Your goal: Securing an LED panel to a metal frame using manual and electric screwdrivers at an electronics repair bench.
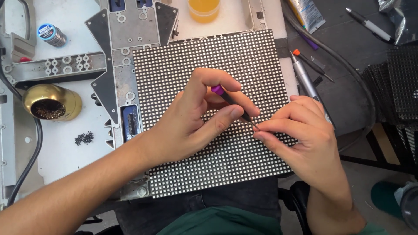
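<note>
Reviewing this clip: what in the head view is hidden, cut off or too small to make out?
- Tip of the purple-capped tool: hidden between the right hand fingers; whether they pinch a part there cannot be told.
- Grid panel: its middle is covered by the left hand.
- Yellow cup: cut off by the top edge.
- Small dark pieces on the white bench: too small to identify.

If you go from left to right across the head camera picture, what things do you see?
Brass bowl → pile of small black screws → left hand with purple-capped tool → right hand → stack of dark panels.
</note>
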